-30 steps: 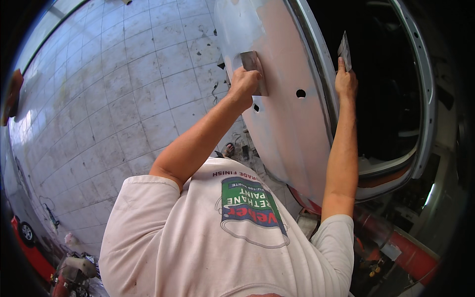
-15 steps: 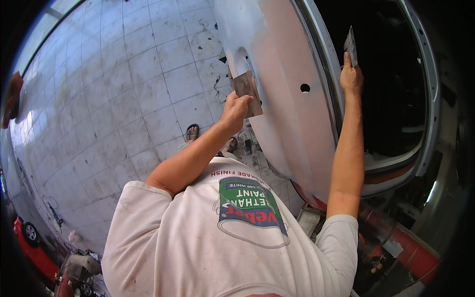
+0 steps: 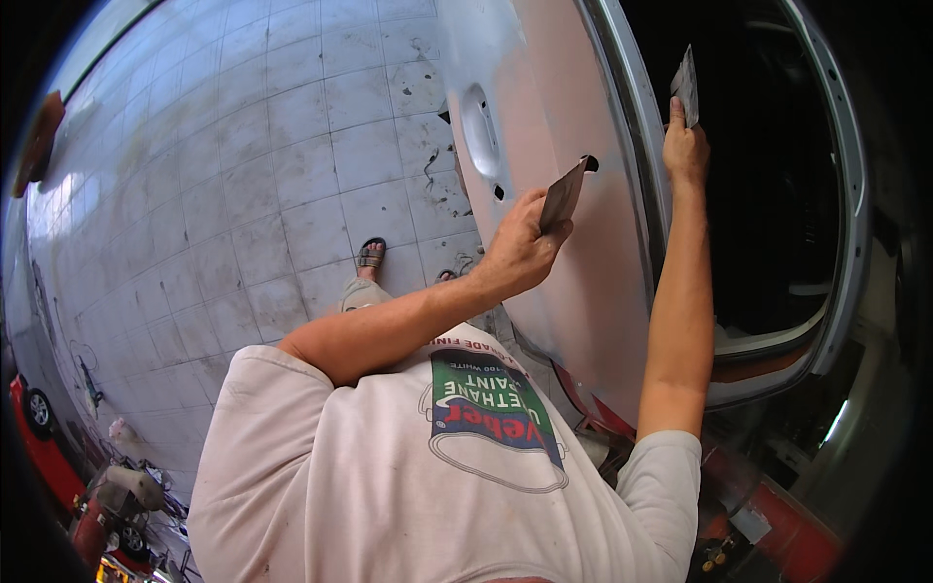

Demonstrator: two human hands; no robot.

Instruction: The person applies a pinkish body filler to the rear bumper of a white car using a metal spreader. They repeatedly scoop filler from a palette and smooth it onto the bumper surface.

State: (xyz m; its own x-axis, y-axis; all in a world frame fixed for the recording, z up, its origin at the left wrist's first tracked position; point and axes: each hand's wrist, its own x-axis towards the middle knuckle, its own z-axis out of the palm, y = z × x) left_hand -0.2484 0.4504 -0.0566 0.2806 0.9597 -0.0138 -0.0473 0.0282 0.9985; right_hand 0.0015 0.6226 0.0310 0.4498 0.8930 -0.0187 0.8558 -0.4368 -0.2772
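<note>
My left hand [image 3: 525,243] is closed on a thin, grey-brown rectangular putty spreader [image 3: 563,197], pinched between thumb and fingers. The spreader is tilted over the car door [image 3: 544,107], its upper corner beside a round hole [image 3: 590,164] in the panel; whether it touches is hard to tell. Pinkish filler and pale grey patches cover the door's skin. My right hand [image 3: 686,155] grips a second flat putty spreader [image 3: 686,87], smeared grey-white, held up in front of the dark window opening [image 3: 768,175].
A recessed door handle pocket [image 3: 479,126] lies left of the filler. Grey tiled floor [image 3: 282,175] spreads to the left, with my sandalled foot [image 3: 371,255] on it. A red car [image 3: 44,447] stands at the lower left. Red equipment [image 3: 777,525] sits at lower right.
My left hand has moved right, from beside the handle pocket to over the door panel, turning its spreader more edge-on. My right hand has shifted only slightly.
</note>
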